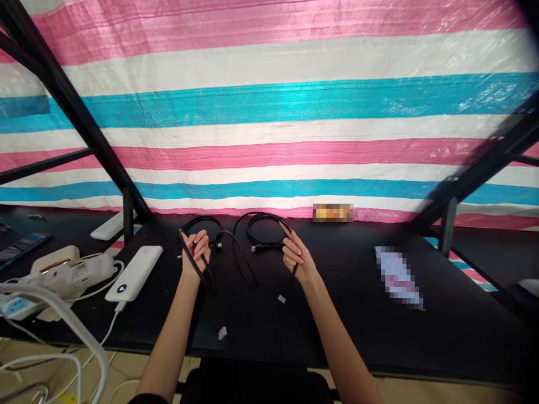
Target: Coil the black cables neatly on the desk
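Within curled fingers [202, 239], black cable [188, 254]

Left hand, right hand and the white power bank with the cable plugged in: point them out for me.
Left hand [196, 255], head view: middle of the hand.
Right hand [302, 260], head view: back of the hand.
White power bank [136, 272], head view: middle of its top face.

A white power bank [143, 264] is placed on the tabletop [353, 314] beside a power strip [63, 279]; behind, a striped sheet [278, 56] is hung.
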Action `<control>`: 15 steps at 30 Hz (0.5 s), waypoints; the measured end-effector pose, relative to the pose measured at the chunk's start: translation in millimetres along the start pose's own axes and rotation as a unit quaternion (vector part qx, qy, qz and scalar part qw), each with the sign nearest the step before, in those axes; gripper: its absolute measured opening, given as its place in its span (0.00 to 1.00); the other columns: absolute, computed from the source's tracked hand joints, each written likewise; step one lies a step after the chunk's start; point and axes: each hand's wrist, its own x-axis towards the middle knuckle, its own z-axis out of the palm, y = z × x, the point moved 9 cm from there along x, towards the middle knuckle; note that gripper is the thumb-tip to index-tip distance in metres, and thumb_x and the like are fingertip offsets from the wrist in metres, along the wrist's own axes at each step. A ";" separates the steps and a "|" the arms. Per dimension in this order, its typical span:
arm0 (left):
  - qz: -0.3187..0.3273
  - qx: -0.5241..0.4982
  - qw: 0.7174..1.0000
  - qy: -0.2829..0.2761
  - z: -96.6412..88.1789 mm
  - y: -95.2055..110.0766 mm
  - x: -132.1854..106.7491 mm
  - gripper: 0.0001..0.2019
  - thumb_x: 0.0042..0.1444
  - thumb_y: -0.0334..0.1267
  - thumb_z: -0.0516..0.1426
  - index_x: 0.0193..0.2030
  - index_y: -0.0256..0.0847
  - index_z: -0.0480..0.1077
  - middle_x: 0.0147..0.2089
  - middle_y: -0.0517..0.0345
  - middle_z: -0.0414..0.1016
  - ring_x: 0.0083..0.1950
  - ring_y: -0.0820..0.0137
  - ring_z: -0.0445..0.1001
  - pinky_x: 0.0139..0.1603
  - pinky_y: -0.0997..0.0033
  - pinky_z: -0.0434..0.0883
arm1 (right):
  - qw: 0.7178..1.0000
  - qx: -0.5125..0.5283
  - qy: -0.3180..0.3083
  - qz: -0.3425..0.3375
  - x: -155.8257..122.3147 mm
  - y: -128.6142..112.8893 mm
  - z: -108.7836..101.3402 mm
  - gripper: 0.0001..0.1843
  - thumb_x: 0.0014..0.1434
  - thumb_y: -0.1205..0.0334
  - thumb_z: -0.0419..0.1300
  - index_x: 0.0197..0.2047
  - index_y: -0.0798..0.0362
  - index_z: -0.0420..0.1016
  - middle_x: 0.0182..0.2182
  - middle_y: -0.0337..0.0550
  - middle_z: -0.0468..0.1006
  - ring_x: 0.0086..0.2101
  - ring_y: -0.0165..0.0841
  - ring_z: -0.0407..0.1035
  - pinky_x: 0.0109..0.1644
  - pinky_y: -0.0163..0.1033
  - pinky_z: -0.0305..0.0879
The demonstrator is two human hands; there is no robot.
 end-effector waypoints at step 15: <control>-0.014 0.335 0.932 0.139 -29.1 -18.6 7.2 0.10 0.54 0.40 0.59 0.27 0.37 0.67 0.37 0.57 0.70 0.36 0.75 0.69 0.35 0.78 0.68 | 0.990 -0.089 0.100 0.038 8.0 22.3 -17.0 0.24 0.61 0.49 0.51 0.60 0.42 0.62 0.40 0.42 0.77 0.42 0.32 0.72 0.43 0.37 0.69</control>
